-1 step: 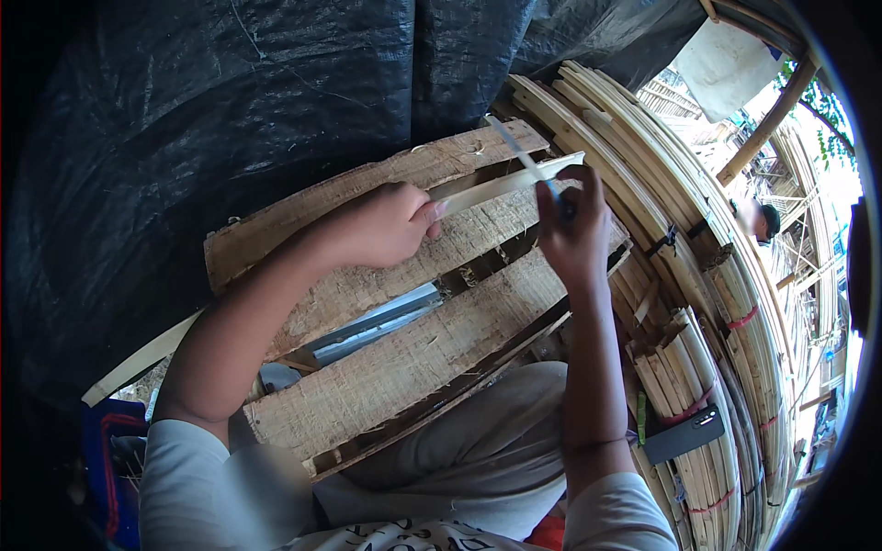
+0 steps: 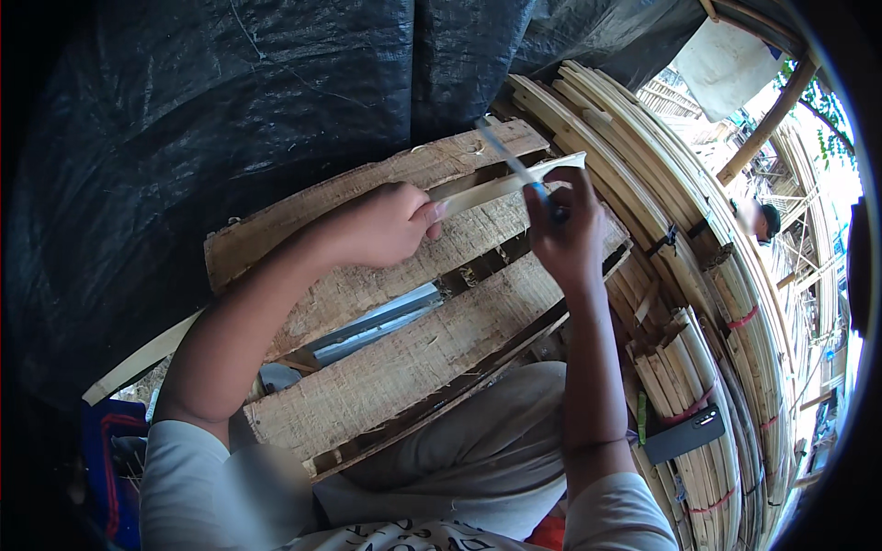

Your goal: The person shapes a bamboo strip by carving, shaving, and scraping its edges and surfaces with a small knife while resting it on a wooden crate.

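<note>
Left fingers (image 2: 430, 217) pinching pale strip (image 2: 491, 191), extending rightward beyond them; right fingers (image 2: 534, 209) gripping knife (image 2: 504, 150)

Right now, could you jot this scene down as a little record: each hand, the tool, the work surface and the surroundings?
Left hand: gripping a pale wooden strip
Right hand: holding a thin-bladed knife
Blade: crosses the strip in this view; whether they touch is unclear
Work surface: rough wooden planks with gaps between
Right side: stacked strips; dark phone on a tied bundle
Top of view: black sheet
</note>
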`<state>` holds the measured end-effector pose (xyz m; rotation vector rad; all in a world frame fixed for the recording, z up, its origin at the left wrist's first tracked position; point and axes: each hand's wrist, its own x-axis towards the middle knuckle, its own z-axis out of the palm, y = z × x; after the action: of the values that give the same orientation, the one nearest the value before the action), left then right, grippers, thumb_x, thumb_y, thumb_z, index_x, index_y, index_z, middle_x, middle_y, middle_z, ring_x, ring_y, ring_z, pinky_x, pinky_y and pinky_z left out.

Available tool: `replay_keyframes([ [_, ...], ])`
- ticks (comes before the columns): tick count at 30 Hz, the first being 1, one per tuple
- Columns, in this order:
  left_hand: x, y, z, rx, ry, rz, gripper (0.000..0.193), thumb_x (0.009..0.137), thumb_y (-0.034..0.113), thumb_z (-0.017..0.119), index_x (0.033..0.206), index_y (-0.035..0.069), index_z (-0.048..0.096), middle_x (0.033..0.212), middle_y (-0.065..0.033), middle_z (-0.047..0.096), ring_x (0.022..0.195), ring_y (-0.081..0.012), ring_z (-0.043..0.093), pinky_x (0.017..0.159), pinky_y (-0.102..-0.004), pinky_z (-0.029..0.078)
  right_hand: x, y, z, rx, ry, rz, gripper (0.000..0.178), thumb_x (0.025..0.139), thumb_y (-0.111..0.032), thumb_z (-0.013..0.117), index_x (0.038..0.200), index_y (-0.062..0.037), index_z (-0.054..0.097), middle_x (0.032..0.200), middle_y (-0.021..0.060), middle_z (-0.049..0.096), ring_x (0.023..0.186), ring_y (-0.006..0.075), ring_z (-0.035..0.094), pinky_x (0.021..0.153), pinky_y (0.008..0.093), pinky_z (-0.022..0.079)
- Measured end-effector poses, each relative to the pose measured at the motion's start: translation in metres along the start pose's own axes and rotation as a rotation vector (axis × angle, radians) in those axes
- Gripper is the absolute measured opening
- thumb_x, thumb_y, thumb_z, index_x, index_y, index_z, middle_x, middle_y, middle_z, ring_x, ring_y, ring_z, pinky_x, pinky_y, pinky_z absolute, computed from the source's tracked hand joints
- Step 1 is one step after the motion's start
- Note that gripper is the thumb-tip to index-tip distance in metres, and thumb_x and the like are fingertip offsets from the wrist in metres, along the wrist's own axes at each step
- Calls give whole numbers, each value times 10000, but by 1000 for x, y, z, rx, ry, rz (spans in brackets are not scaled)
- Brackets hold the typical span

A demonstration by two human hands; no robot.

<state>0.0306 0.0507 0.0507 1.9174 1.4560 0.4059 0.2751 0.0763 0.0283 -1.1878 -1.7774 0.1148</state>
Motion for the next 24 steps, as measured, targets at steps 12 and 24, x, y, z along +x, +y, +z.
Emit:
replay_keyframes([
  [12,-1,-9,-7,-198,-66,112,577,1080,533,397,933,16,607,656,-9,521,570,-98,486,551,-290,450,-5,0,17,76,-6,-21,225,862,-255,819,769,-61,753,532,49,622,430,123,568,439,297,421],
  [24,2,-13,1,-211,-181,12,543,1095,508,375,925,28,562,634,29,481,518,-45,426,449,-232,357,-17,-4,20,17,-10,-18,247,873,-270,797,748,-69,725,509,51,565,424,141,491,455,328,391],
])
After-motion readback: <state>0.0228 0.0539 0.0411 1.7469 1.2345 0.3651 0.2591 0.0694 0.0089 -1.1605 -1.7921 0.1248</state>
